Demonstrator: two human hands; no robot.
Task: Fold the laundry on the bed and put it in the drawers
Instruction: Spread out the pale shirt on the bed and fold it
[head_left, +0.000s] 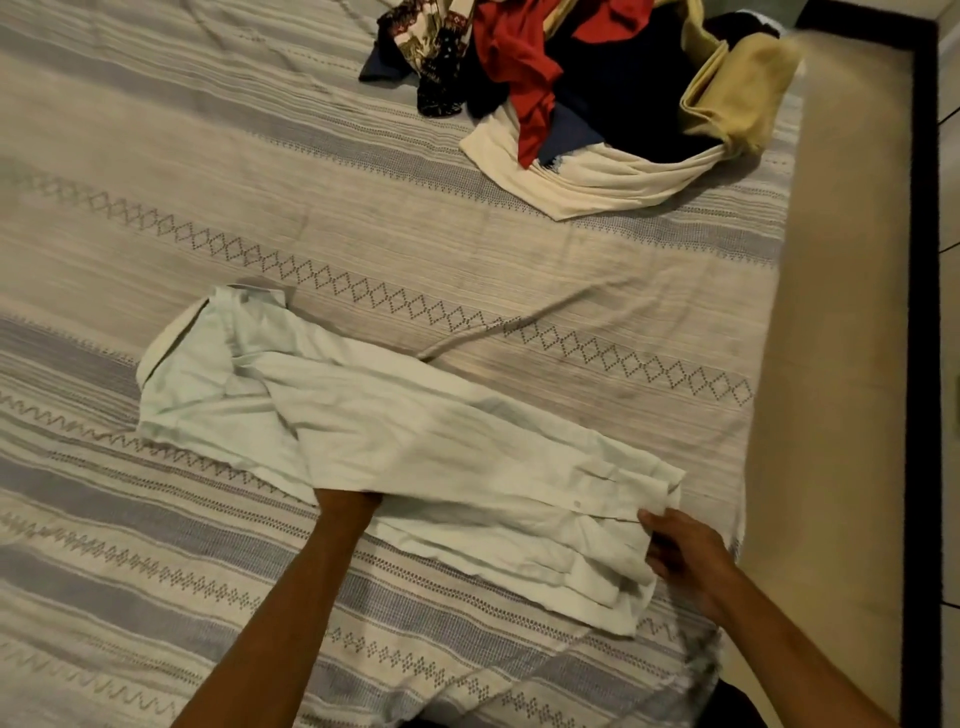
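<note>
White shirt (415, 447) flat on bed (156, 156). Right hand (680, 556) pinches its near-right hem; left hand (345, 501) tucked under fabric, fingers can't tell. Clothes pile (587, 88) far right.

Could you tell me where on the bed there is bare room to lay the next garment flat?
Bare bedspread spans the far left, beside the laundry pile and beyond the white shirt; a smaller patch lies between shirt and pile. The near edge is crowded: shirt, left hand tucked under it, right hand at its hem.
</note>
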